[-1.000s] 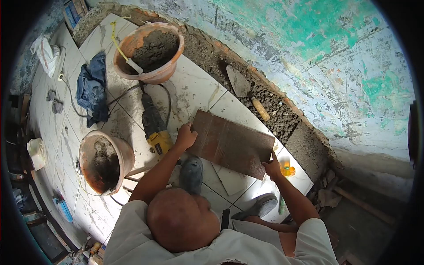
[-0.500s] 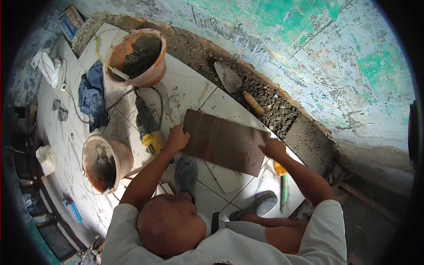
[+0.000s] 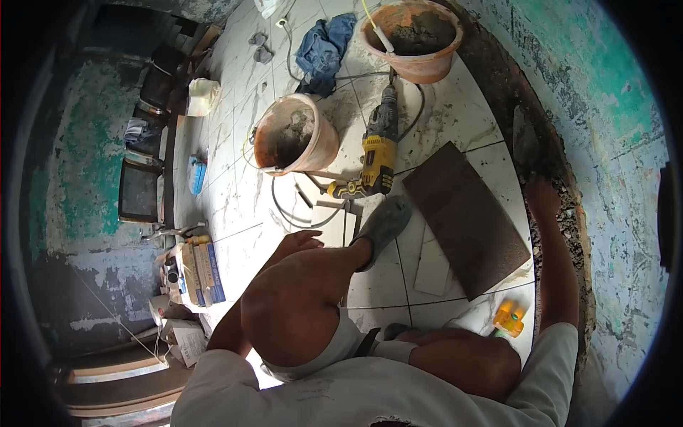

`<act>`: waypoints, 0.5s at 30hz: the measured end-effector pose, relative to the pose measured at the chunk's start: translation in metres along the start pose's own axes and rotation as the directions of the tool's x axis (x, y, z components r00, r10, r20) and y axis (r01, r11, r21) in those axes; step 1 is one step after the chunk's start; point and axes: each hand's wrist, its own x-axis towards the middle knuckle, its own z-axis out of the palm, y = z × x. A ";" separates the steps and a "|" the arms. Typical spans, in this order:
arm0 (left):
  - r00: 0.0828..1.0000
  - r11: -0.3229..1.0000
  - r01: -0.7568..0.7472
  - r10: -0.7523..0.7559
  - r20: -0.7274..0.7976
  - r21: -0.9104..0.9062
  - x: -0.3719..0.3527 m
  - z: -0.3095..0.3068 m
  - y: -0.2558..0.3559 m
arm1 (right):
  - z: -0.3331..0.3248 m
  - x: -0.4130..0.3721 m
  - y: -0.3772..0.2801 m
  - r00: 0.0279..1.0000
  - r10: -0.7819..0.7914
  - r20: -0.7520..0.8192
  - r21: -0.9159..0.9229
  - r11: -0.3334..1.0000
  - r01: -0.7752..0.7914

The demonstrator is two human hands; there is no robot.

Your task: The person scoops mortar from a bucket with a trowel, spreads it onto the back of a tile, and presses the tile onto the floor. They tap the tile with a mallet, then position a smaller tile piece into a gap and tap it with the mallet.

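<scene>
The brown rectangular tile (image 3: pixel 467 220) lies on the white tiled floor, partly over a narrow white tile strip (image 3: pixel 431 265). My right hand (image 3: pixel 543 197) is closed round the handle of the trowel, whose grey blade (image 3: pixel 525 135) points away along the mortar trench (image 3: pixel 567 213) by the wall. Beside my bent knee, my left hand (image 3: pixel 300 243) is empty with its fingers apart, near some white tile pieces (image 3: pixel 329 226). A yellow and black power drill (image 3: pixel 378 153) lies between the brown tile and a bucket (image 3: pixel 316 142).
Another bucket (image 3: pixel 445 65) with grey mix stands at the back. Blue cloth (image 3: pixel 324 53) and cables lie near it. An orange object (image 3: pixel 509 318) sits by my right leg. Boxes (image 3: pixel 199 274) and window frames (image 3: pixel 139 191) are at the left.
Both hands have let go of the brown tile, which now lies on the floor, turned. My right hand has moved to the trowel handle, my left back beside my knee. The view has swung left.
</scene>
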 end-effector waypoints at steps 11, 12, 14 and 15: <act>0.917 0.964 -0.069 -0.039 -0.396 -0.255 -0.002 -0.031 -0.093 | -0.042 -0.055 0.032 0.999 -0.032 0.009 0.245 0.969 0.029; 0.897 0.978 -0.121 0.035 -0.441 -0.170 0.021 -0.047 -0.105 | -0.063 -0.074 0.032 0.998 -0.068 -0.011 0.200 0.977 0.069; 0.828 0.991 -0.016 0.086 -0.553 0.131 0.052 -0.073 -0.094 | -0.076 -0.105 0.043 0.980 -0.146 -0.132 0.179 0.969 0.168; 0.802 0.998 -0.014 0.045 -0.596 0.056 0.072 -0.091 -0.098 | -0.078 -0.117 0.051 0.954 -0.184 -0.237 0.195 0.953 0.232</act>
